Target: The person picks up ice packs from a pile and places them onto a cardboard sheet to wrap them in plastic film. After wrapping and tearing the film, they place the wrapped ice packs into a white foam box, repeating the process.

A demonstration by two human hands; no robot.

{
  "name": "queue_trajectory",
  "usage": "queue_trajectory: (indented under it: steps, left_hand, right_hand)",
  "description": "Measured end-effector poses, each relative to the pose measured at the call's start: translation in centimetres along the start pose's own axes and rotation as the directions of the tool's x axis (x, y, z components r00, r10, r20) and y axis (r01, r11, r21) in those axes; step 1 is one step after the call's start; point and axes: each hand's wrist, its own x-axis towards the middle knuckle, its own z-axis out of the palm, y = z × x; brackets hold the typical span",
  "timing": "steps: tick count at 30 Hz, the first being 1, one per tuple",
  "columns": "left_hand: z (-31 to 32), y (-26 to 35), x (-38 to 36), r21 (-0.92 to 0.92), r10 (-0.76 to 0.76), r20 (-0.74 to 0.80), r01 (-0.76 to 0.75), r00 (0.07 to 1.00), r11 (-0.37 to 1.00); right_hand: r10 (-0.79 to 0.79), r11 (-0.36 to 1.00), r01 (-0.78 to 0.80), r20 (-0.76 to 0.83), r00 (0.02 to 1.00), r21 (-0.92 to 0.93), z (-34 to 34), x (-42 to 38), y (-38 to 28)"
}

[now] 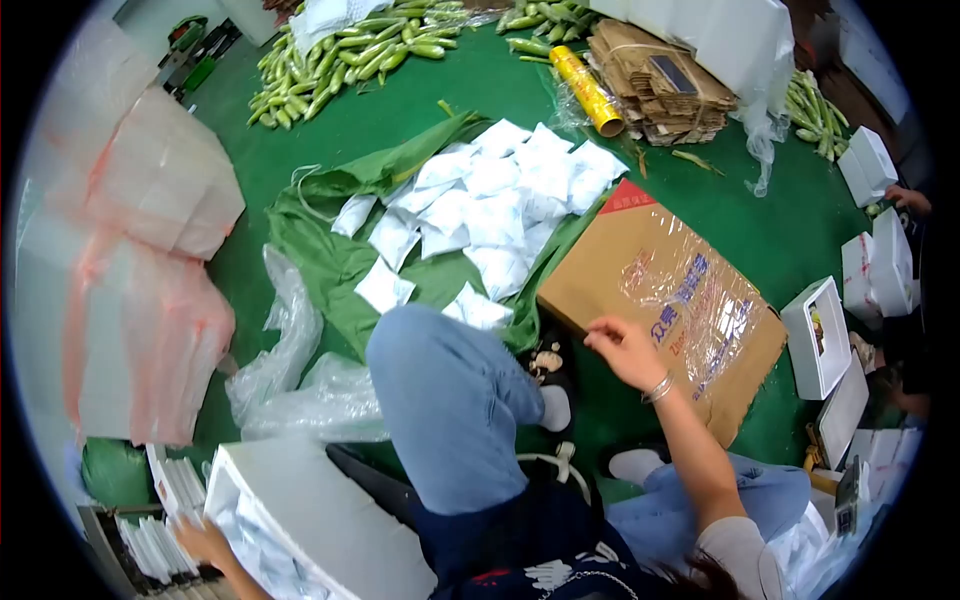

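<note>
My right hand (625,352) hovers over the near left edge of a flat cardboard box (590,270) with printed lettering and clear tape. Its fingers are loosely curled, apart, with nothing in them. At the lower left my left hand (205,543) is stretched out, slightly blurred, between a white foam box (320,500) and a stack of thin white pieces (150,548). White packets (255,535) fill that foam box. In front of my knees, a heap of puffy white packets (490,195) lies on a spread green sack (320,245).
Wrapped white blocks (150,270) stand along the left. Clear plastic film (310,390) lies on the green floor. Behind are piled long green vegetables (350,60), a yellow roll (585,90) and flattened cardboard (655,85). At right, another person's hand (908,198) is near white foam boxes (815,340).
</note>
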Motion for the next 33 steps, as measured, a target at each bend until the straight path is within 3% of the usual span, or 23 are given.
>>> queue_trajectory:
  steps: [1,2,3,5,6,7,9,10,12,15,17,19,21,22,24,25,27,28,29,30,31,32,33]
  left_hand:
    - [0.1,8.5,3.8,-0.202,0.167,-0.193,-0.206,0.967,0.957]
    - [2.1,17.2,6.8,-0.359,0.287,-0.248,-0.363,0.925,0.860]
    - [-2.7,29.7,7.0,-0.722,0.370,-0.047,-0.287,0.928,0.630]
    - [-2.9,46.3,5.7,-0.743,0.701,-0.264,-0.603,0.663,0.291]
    - [-0.2,53.5,4.6,-0.788,0.814,-0.251,-0.599,0.524,0.143]
    - [1.4,60.0,2.9,-0.759,0.835,-0.399,-0.648,0.380,-0.068]
    - [1.7,69.5,0.7,-0.685,0.968,-0.173,-0.729,0.184,0.016]
    - [2.5,71.9,-0.1,-0.688,0.969,-0.196,-0.726,0.152,-0.025]
    - [4.2,75.6,-1.7,-0.464,0.998,-0.029,-0.883,-0.060,-0.067]
    - [7.2,78.9,-5.0,-0.566,0.988,-0.134,-0.825,0.081,-0.009]
    - [9.5,81.4,-5.1,-0.561,0.981,-0.194,-0.820,-0.004,-0.114]
    - [6.8,80.9,-3.8,-0.497,0.973,-0.218,-0.850,-0.074,-0.176]
    - [5.9,81.0,-3.2,-0.619,0.975,-0.176,-0.754,-0.139,-0.219]
    - [5.8,80.8,-3.2,-0.724,0.987,-0.082,-0.673,-0.138,-0.154]
    - [3.3,79.7,-2.9,-0.959,0.896,0.276,-0.163,-0.348,0.232]
    - [3.6,78.2,-3.3,-0.957,0.894,0.277,-0.180,-0.351,0.225]
    - [3.5,76.3,-4.6,-0.851,0.932,0.056,0.471,-0.357,0.232]
    - [0.5,76.0,-4.5,-0.867,0.934,-0.067,0.484,-0.352,0.121]
    - [-5.1,75.6,-3.7,-0.934,0.900,-0.079,0.348,-0.430,0.084]
    - [-10.9,75.6,-3.4,-0.976,0.862,-0.075,0.216,-0.502,0.040]
    - [-15.7,75.7,-4.2,-0.971,0.819,-0.225,0.193,-0.528,-0.142]
    - [-19.8,76.4,-5.7,-0.928,0.746,-0.369,0.177,-0.555,-0.327]
    - [-22.8,77.4,-7.8,-0.847,0.712,-0.441,-0.008,-0.547,-0.531]
  right_hand:
    - [0.012,1.000,-0.011,0.008,1.000,-0.018,0.5,0.1,0.5]
    - [0.033,0.999,-0.033,0.002,0.999,-0.017,1.0,0.2,1.1]
    - [0.057,0.998,-0.057,-0.001,0.998,-0.021,1.2,0.1,1.4]
    - [0.088,0.991,-0.090,-0.026,0.996,-0.097,1.5,-0.5,2.4]
    - [0.092,0.986,-0.096,-0.030,0.995,-0.136,1.2,-1.1,2.1]
    - [0.098,0.979,-0.102,-0.031,0.995,-0.178,0.7,-1.7,1.6]
    - [0.127,0.972,-0.135,-0.055,0.990,-0.194,-0.6,-2.9,2.1]
    - [0.142,0.969,-0.159,-0.099,0.985,-0.188,-1.3,-3.8,2.8]
    - [0.228,0.953,-0.258,-0.184,0.956,-0.158,-2.6,-5.3,2.8]
    - [0.300,0.946,-0.325,-0.334,0.893,-0.018,-3.1,-7.4,4.5]
    - [0.406,0.900,-0.434,-0.408,0.817,0.026,-2.6,-8.1,5.2]
    - [0.327,0.922,-0.387,-0.500,0.802,-0.018,-1.9,-8.0,5.5]
    - [0.247,0.956,-0.292,-0.509,0.825,-0.008,-1.7,-8.1,5.0]
    - [0.155,0.962,-0.248,-0.520,0.840,-0.114,-2.1,-8.3,4.2]
    - [0.174,0.963,-0.254,-0.518,0.838,-0.088,-3.3,-9.1,2.7]
    - [0.149,0.971,-0.224,-0.529,0.836,-0.081,-3.7,-9.5,3.0]
    - [0.209,0.962,-0.270,-0.548,0.810,-0.031,-5.3,-10.2,2.8]
    - [0.285,0.944,-0.330,-0.546,0.788,0.017,-5.6,-10.7,2.7]
    - [0.294,0.944,-0.329,-0.554,0.779,0.039,-5.8,-11.1,3.2]
    - [0.167,0.903,-0.384,-0.664,0.729,-0.194,-6.0,-11.3,4.0]
    - [0.010,0.795,-0.446,-0.728,0.686,-0.410,-6.3,-11.8,4.7]
    - [0.013,0.797,-0.449,-0.732,0.681,-0.404,-6.6,-12.4,5.5]
    - [-0.032,0.788,-0.456,-0.766,0.642,-0.414,-6.8,-13.1,6.2]
